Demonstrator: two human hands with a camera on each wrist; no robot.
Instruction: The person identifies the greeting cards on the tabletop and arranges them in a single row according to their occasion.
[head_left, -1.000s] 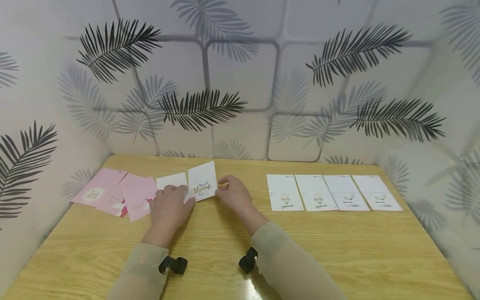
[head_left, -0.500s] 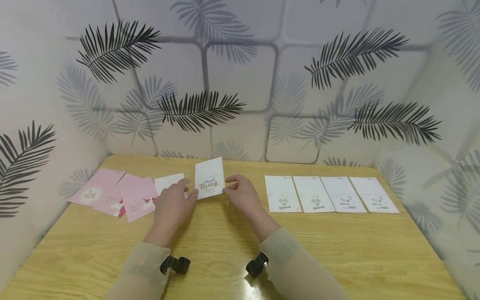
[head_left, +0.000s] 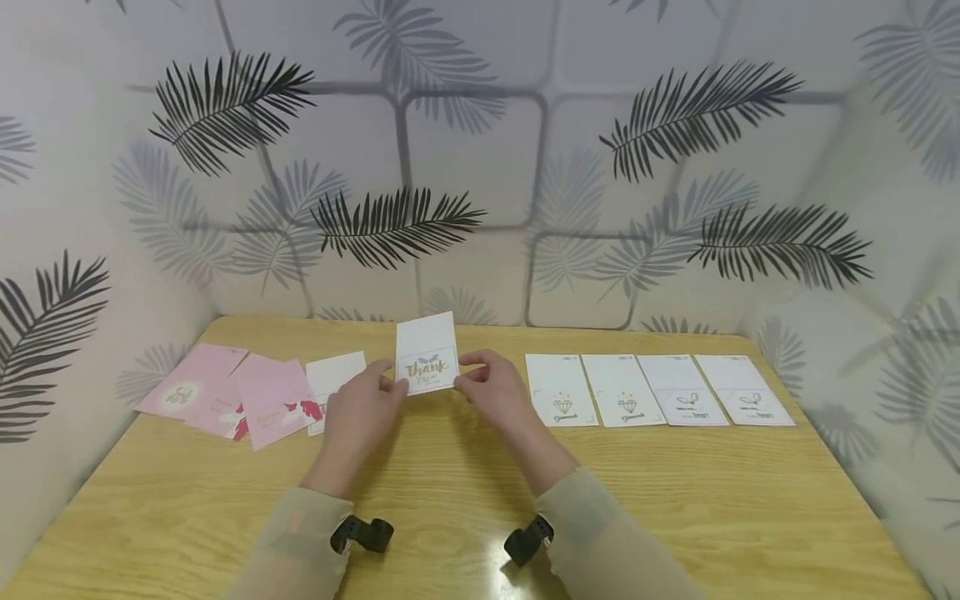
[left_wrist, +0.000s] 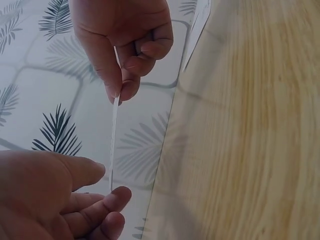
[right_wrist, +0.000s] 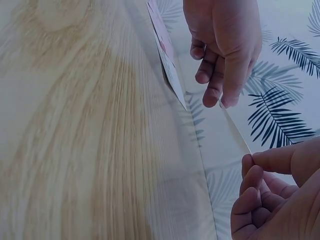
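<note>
A white card (head_left: 427, 354) with gold "Thank you" lettering is held up over the table, its printed side toward me. My right hand (head_left: 495, 392) pinches its lower right edge between thumb and fingers. The left hand (head_left: 363, 417) has thumb and fingertips on either side of the lower left corner. From the left wrist view the card (left_wrist: 114, 135) shows edge-on, a thin white strip between the right hand (left_wrist: 125, 45) above and the left hand (left_wrist: 55, 195) below. Just left of the left hand, another white card (head_left: 330, 375) lies partly hidden.
Overlapping pink cards (head_left: 273, 400) lie on the left of the wooden table (head_left: 450, 517). Along the right, white cards with diamond prints (head_left: 562, 392) and cards with looped prints (head_left: 742, 392) lie in a row. A leaf-patterned wall covering (head_left: 480, 283) stands behind the table.
Both hands have moved right with the "Thank you" card, lifting it off beside the other white card and turning it more upright. More of that other card now shows.
</note>
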